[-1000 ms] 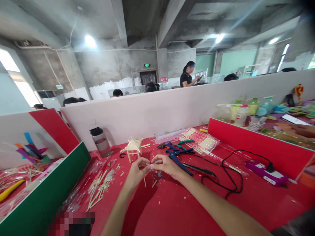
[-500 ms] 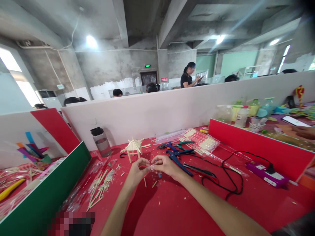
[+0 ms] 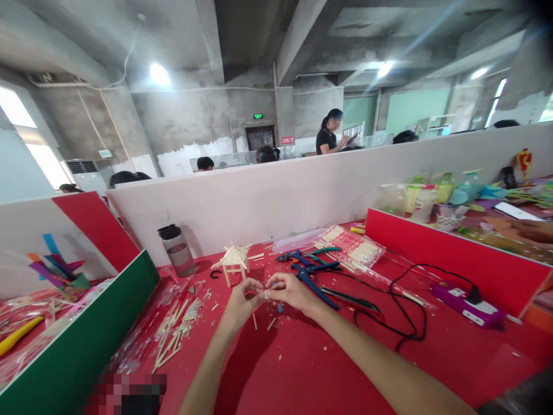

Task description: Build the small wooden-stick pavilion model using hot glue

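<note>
My left hand and my right hand meet fingertip to fingertip above the red tabletop. Both are closed in a pinch around something small and pale, mostly hidden by the fingers, so its kind cannot be made out. Just behind the left hand stands a small pavilion of wooden sticks, with a pointed roof on thin legs. A little blue piece lies below the right hand. Loose short sticks lie under the fingers.
Blue-handled cutters and a box knife lie right of my hands. Bundled sticks rest behind them. A black cable runs to a purple power strip. At left are cut sticks, a water bottle and a green divider.
Both hands stay almost in the same place, fingertips still together. The fingers have shifted only slightly, and a bit more of the pale piece shows. The view has moved a touch.
</note>
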Demonstrator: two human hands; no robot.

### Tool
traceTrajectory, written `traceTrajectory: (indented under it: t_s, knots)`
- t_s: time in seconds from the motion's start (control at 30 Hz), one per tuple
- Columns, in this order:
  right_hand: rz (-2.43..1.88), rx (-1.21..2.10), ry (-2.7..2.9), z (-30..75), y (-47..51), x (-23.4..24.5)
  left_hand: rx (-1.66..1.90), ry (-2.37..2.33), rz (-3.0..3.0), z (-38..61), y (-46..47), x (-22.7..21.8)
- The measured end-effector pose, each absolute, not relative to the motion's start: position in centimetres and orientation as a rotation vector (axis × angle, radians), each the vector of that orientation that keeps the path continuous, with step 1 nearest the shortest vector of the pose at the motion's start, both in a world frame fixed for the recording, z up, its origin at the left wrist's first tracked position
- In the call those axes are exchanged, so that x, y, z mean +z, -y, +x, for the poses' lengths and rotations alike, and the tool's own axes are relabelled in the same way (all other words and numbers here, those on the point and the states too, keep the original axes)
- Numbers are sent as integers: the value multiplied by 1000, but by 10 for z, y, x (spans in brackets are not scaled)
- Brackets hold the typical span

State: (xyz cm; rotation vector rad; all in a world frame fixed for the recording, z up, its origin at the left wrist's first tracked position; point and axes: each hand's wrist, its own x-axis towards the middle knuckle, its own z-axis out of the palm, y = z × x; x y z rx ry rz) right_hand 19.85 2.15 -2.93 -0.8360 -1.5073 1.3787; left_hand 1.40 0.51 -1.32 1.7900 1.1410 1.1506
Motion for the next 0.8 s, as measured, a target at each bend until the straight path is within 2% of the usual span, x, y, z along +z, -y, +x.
traceTrajectory:
  t_s: [0.8]
  knots:
    - [-835, 1411, 1490, 199, -24, -33, 1167, -1082, 1824, 17, -7, -16]
